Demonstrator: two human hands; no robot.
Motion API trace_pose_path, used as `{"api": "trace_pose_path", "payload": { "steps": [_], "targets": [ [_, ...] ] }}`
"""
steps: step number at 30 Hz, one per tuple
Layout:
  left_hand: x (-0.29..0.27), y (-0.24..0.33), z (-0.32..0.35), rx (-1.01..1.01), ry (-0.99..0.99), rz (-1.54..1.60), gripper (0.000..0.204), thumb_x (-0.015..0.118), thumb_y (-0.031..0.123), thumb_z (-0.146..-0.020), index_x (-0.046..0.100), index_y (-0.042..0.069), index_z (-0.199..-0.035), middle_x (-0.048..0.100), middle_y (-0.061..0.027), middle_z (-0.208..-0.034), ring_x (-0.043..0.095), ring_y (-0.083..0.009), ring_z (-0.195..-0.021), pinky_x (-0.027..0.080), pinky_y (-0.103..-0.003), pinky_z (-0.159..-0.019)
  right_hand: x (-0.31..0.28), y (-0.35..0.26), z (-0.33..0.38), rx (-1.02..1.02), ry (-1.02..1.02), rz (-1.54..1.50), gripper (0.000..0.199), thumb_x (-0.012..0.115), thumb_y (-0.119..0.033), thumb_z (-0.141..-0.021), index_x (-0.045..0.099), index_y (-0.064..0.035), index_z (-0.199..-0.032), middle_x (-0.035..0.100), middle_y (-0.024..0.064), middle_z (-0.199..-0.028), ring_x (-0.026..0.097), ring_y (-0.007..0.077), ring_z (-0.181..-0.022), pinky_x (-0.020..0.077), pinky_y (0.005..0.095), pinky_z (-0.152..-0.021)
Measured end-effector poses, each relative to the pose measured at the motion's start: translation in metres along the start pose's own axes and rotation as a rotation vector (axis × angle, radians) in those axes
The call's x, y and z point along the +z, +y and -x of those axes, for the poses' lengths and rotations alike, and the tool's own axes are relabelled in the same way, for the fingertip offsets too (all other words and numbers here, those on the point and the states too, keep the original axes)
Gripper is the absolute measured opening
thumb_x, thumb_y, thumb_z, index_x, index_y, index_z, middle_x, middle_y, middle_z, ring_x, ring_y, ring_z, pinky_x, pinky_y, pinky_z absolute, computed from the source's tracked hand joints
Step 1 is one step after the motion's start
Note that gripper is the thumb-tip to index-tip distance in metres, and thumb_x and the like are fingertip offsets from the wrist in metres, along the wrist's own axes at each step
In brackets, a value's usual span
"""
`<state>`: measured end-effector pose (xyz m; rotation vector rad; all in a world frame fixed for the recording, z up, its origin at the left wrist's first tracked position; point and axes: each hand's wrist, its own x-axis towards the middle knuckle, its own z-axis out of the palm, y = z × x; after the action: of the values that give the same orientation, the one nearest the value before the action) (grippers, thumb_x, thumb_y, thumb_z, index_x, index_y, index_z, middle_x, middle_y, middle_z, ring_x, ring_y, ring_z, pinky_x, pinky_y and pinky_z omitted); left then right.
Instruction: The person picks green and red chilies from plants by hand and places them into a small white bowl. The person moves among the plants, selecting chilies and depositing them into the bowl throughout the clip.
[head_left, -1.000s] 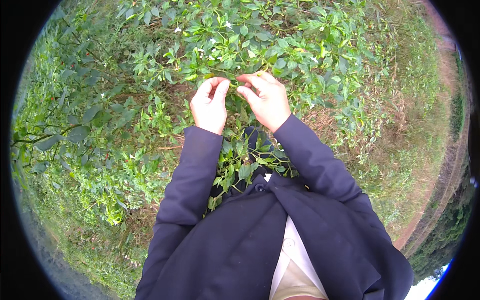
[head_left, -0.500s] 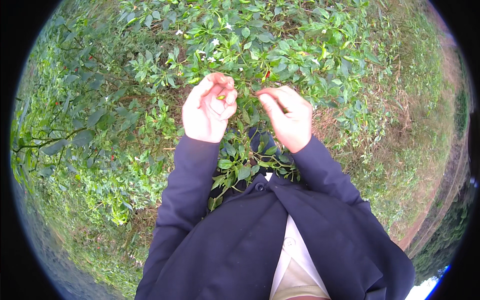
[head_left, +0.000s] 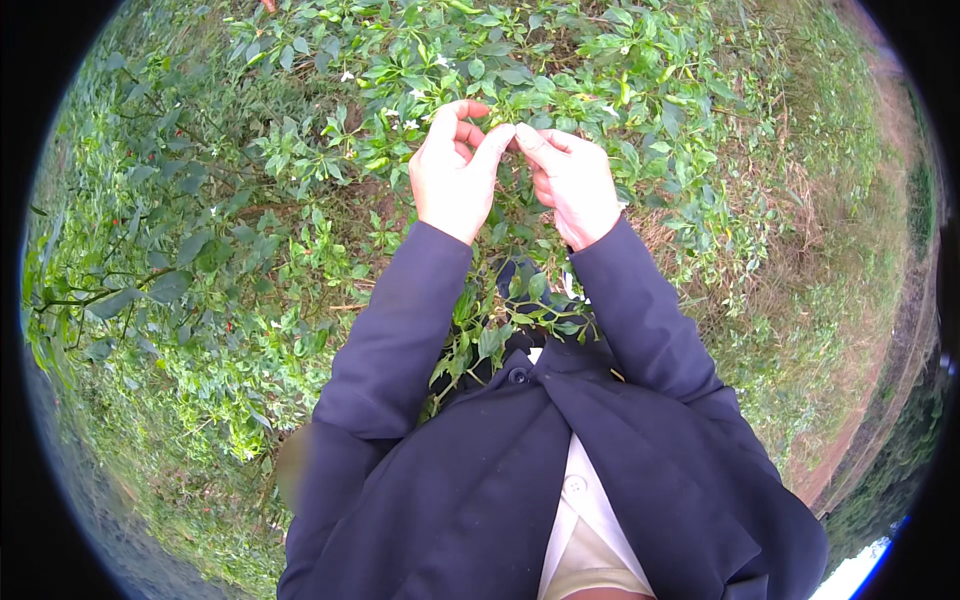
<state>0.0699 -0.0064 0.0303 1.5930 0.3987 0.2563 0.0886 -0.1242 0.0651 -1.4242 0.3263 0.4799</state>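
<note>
My left hand (head_left: 450,175) and my right hand (head_left: 575,188) meet over a chili pepper plant (head_left: 545,88). Thumb and fingers of each are pinched, and the tips nearly touch between the two hands. Whatever sits in the pinch is too small or too covered to make out. The left palm is turned out of sight, so its contents are hidden. Around the hands are green leaves, small white flowers (head_left: 442,61) and a pale green chili pepper (head_left: 376,163) left of my left hand.
Dense leafy bushes (head_left: 180,200) spread on the left, with a few red specks among them. Dry brown grass (head_left: 790,215) lies to the right, and a dirt track (head_left: 850,450) curves along the far right. Leafy stems (head_left: 490,340) rise close against my dark jacket.
Both hands have moved forward and come together, the left also shifting right. The left palm, cupped around a small yellow-green chili pepper before, has turned over. The red chili pepper seen earlier is now hidden.
</note>
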Motion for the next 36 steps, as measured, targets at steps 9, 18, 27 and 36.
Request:
{"api": "trace_pose_path", "payload": {
  "steps": [9,18,27,36],
  "targets": [
    [-0.002,0.003,0.004,0.019,-0.181,0.305,0.011,0.063,0.01,-0.082,0.057,0.002,-0.081,0.057,-0.0007,-0.069,0.048,-0.0048,-0.059,0.04,-0.02,-0.052,-0.001,0.006,-0.015,-0.13,0.049,0.197,0.032,0.063,-0.022,-0.084,0.052,-0.0034,-0.06,0.04,-0.0046,-0.053,0.03,0.0045,-0.05,0.0257,0.0253,-0.044],
    [-0.03,0.013,0.011,-0.376,-0.182,0.836,0.013,0.062,0.007,-0.08,0.056,0.002,-0.091,0.056,-0.0021,-0.079,0.045,-0.0045,-0.059,0.034,-0.017,-0.046,-0.001,0.01,-0.013,-0.1,0.019,0.194,0.036,0.061,-0.022,-0.085,0.048,-0.0024,-0.058,0.039,-0.0039,-0.053,0.03,0.0049,-0.051,0.0255,0.026,-0.044],
    [-0.026,0.007,0.028,-0.196,-0.017,0.483,0.011,0.059,0.008,-0.084,0.058,-0.001,-0.092,0.057,-0.002,-0.077,0.045,-0.0041,-0.059,0.036,-0.017,-0.052,0.006,0.006,-0.003,-0.154,-0.033,0.247,0.029,0.062,-0.021,-0.085,0.051,-0.0036,-0.065,0.04,-0.0048,-0.054,0.031,0.0036,-0.047,0.0243,0.0225,-0.042],
    [-0.032,0.007,0.031,-0.292,-0.009,0.759,0.014,0.055,0.013,-0.089,0.058,0.0,-0.093,0.056,-0.0017,-0.076,0.039,-0.0026,-0.051,0.027,-0.016,-0.042,0.005,0.009,0.0,-0.147,-0.034,0.267,0.033,0.064,-0.02,-0.083,0.05,-0.0003,-0.06,0.04,-0.0037,-0.053,0.03,0.005,-0.052,0.0271,0.0259,-0.045]
  ]
}}
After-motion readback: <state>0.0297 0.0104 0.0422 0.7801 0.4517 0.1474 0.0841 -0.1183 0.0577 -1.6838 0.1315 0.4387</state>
